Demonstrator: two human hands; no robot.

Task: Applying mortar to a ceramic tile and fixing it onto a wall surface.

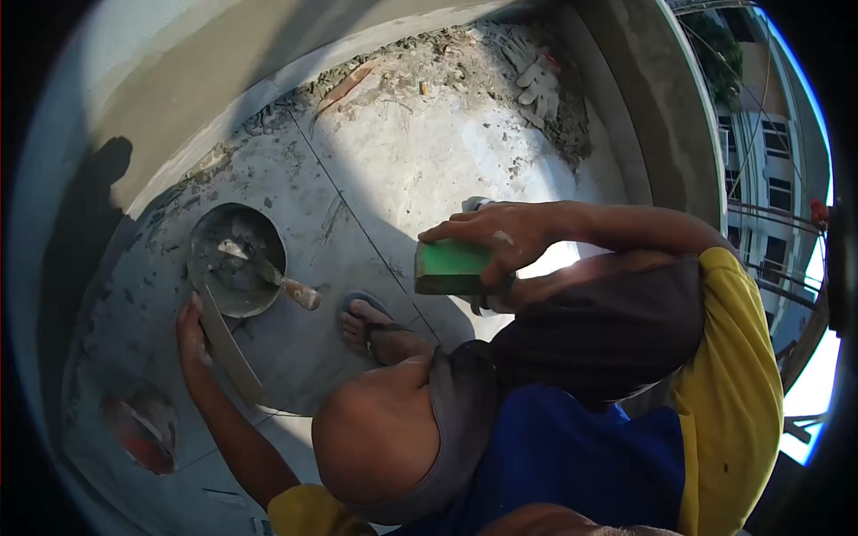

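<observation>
Clasps green block (451, 259) in right hand (514, 237), seemingly for steadiness; with left hand (191, 332), holds thin board (227, 347) by its left side, near bucket (280, 243).

Rectangular block (454, 258): bright green, darker side | flat board (230, 351): grey-beige | trowel handle (301, 293): brown, pale-flecked | mortar (220, 275): grey | shirt (563, 456): blue body, yellow sleeves (735, 384) | trousers (612, 317): charcoal | work glove (540, 84): off-white

The left grip (190, 338) is at the left edge of a board (227, 353); ahead and right of that grip stands a bucket (217, 223), a trowel (279, 277) in its mortar (225, 279), handle over the rim. The right grip (500, 239) lies over a block (451, 259); well ahead, gloves (540, 87) lie on debris (447, 62).
</observation>
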